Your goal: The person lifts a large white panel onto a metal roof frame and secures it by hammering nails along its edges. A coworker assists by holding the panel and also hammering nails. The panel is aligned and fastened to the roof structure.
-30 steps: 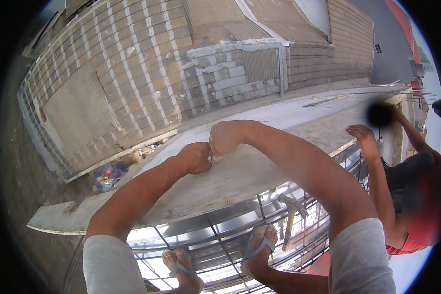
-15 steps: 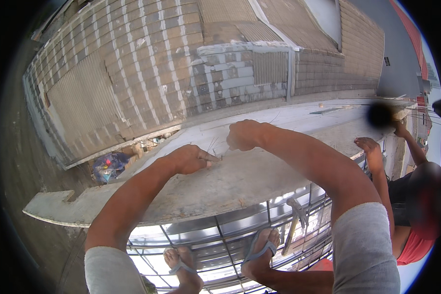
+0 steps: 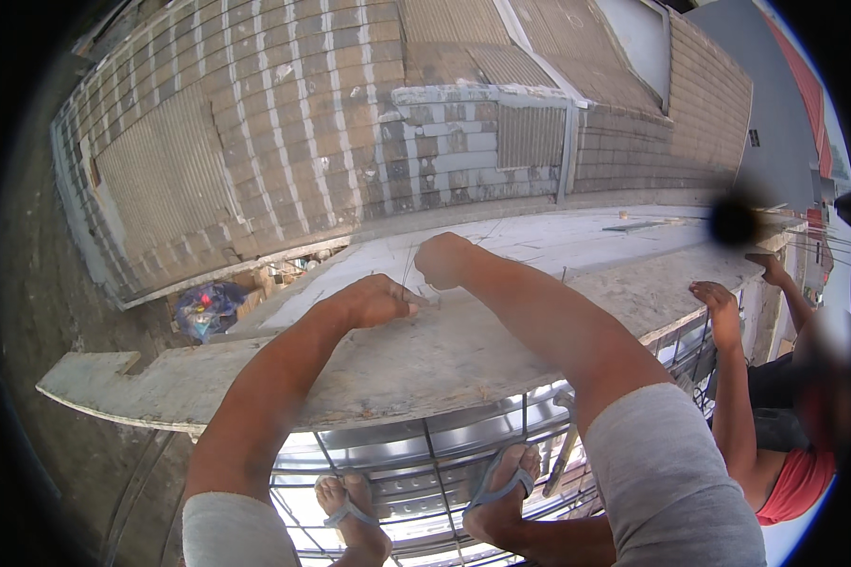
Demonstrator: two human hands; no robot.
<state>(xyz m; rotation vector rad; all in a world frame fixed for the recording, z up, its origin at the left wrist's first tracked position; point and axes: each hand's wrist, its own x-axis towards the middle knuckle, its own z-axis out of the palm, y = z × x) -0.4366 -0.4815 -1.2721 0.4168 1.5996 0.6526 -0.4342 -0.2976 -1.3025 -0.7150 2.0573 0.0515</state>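
Note:
My left hand rests at the upper face of a long grey, worn board, its fingers closed near a short stub on the surface. What those fingers hold is hidden. Just above and to the right, my right hand makes a fist, raised over the board's far side. Thin wire runs between the two hands and seems to come from the right fist. More fine wire ends stick up behind that fist.
Below the board, my sandalled feet stand on a steel bar grid, with a hammer beside the right one. A co-worker's hand touches the board at right. Beyond lie a white strip and a tiled roof.
My right fist has shifted left, closer to my left hand, and its forearm has swung left. My left hand moves slightly. The co-worker's far hand has lowered toward the board.

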